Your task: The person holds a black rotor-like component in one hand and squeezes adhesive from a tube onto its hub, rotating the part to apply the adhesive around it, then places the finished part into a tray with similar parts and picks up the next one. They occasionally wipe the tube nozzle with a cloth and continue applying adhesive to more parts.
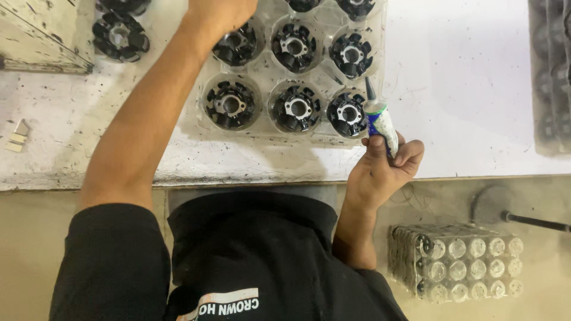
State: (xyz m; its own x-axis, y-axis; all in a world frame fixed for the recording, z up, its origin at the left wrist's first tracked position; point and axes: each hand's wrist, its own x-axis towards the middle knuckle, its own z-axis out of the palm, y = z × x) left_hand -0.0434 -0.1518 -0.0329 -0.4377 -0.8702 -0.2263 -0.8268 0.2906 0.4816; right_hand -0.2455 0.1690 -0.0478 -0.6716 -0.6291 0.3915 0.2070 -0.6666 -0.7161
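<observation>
Scuffed white tabletop (77, 113), speckled with black marks, ran under everything, and a person in a black shirt leaned over its near edge. Their right hand (380, 169) was closed around a small tube (380, 122) with a blue and white label, thumb pressed along its side, the dark pointed nozzle aimed away from the wrist. Just beyond the nozzle tip lay a clear plastic tray (262, 134) of round pockets, each holding a black wound motor part (347, 113) with a metal centre; the nozzle nearly touched the closest one. The left hand (221, 13) reached far across the tray, mostly cut off at the top edge, so I could not tell whether it gripped anything. Beyond the left forearm, another black motor part (119, 37) sat off the tray. Below the right wrist, on the floor, stood a block of stacked clear trays (458, 264).
</observation>
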